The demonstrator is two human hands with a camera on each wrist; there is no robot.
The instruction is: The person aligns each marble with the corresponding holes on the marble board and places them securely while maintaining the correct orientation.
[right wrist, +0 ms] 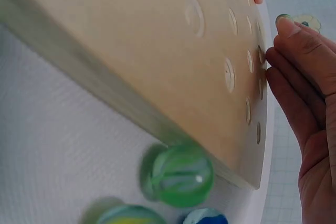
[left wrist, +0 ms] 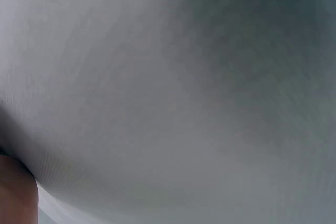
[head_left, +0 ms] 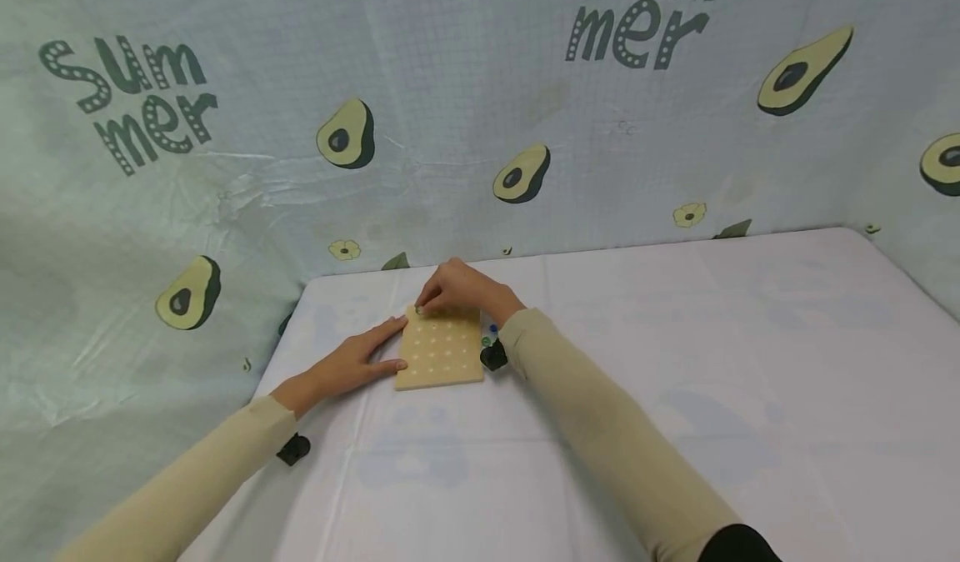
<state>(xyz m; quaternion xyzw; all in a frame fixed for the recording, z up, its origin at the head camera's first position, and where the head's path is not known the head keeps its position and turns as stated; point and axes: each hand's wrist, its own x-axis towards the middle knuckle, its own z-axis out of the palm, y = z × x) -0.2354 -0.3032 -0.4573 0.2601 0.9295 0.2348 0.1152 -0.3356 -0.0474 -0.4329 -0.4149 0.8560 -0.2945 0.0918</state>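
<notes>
A square wooden board (head_left: pixel 442 353) with rows of shallow round hollows lies on the white table. My right hand (head_left: pixel 456 285) is over its far left corner and pinches a small glass marble (right wrist: pixel 284 18) between thumb and fingertips. My left hand (head_left: pixel 351 365) stays at the board's left edge, thumb and fingers spread apart and touching it. Beside the board's right edge, under my right wrist, lie a green marble (right wrist: pixel 182 176), a yellow-green marble (right wrist: pixel 131 216) and a blue-and-white marble (right wrist: pixel 206 216). The left wrist view is mostly blurred grey cloth, with a bit of skin at its lower left.
The white-covered table (head_left: pixel 600 412) runs far to the right of the board. Behind it and on the left hangs a pale sheet (head_left: pixel 427 62) printed with avocados and lettering. Small black wrist cameras hang under both sleeves, the right one close by the marbles.
</notes>
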